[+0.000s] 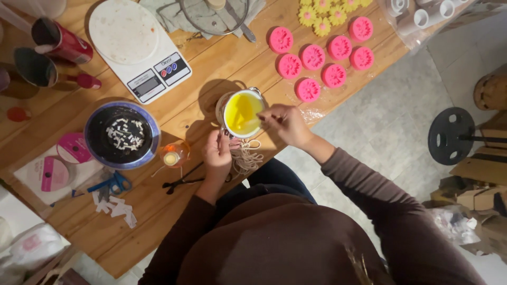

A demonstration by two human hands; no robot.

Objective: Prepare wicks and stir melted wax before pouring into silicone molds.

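Wooden planks make up the worktop point(174, 113), set at a slant over a grey tiled floor point(391, 121), and the person stands at its near edge. At the middle sits a small metal cup point(242, 114) holding a yellow liquid, most likely melted wax; the cup looks well filled. The right hand point(287, 124) comes in from 3 o'clock with its fingertips pinched together right at the cup's rim, seemingly on something thin, though it is too small to tell what. The left hand point(217, 157) rests just at 7 o'clock of the cup, fingers curled; whether it grips anything I cannot tell. A loose bundle of pale string point(246, 157) lies between the hands, touching the worktop below the cup. Toward 1 o'clock, seven pink round moulds point(322, 53) are laid out close together, and yellow flower-shaped ones point(323, 15) sit beyond them at the far edge; whether the pink moulds are filled cannot be judged from here. To 9 o'clock of the cup stand a small glass point(172, 154) with a pale disc inside and a dark bowl point(122, 134) with white bits in it, and at 11 o'clock a white kitchen scale point(138, 48). Blue scissors point(112, 184) and white paper scraps point(116, 207) lie near 8 o'clock. Judging by this, the wax is ready and string is cut, while pouring appears still to be done.
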